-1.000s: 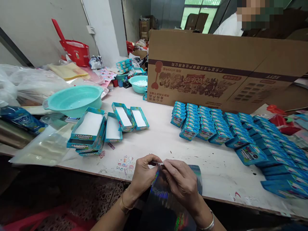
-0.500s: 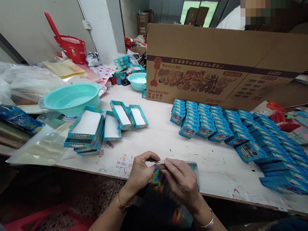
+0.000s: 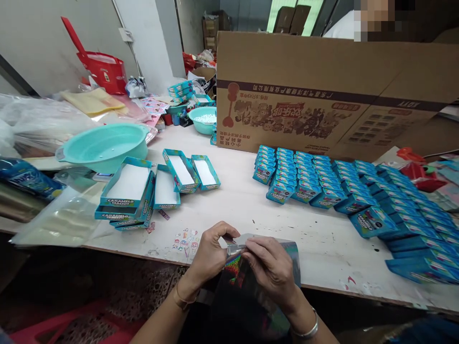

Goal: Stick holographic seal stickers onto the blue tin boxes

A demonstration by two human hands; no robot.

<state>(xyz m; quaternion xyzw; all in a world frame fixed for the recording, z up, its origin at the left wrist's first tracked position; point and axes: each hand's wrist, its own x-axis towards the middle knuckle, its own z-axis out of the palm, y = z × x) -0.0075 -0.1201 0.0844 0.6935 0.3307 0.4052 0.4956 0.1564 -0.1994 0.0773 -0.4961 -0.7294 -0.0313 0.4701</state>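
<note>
Head view: gripping shiny sheet point(image 3: 251, 296) by upper edge with fingers of right hand point(image 3: 272, 265), at front of table point(image 3: 229, 210); curling left hand point(image 3: 211, 251) near its corner, not showing clearly if gripping; facing large carton point(image 3: 308, 91) blocking the back, having blue boxes point(image 3: 328, 196) rightward, open trays point(image 3: 168, 207) leftward.

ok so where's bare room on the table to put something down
The widest bare patch of table lies between the open trays and blue boxes, beyond the left hand and right hand, before the carton. Another lies right of the shiny sheet, in front of the boxes. Crowded: the left end, with basin and plastic bags, and the box-filled right.
</note>
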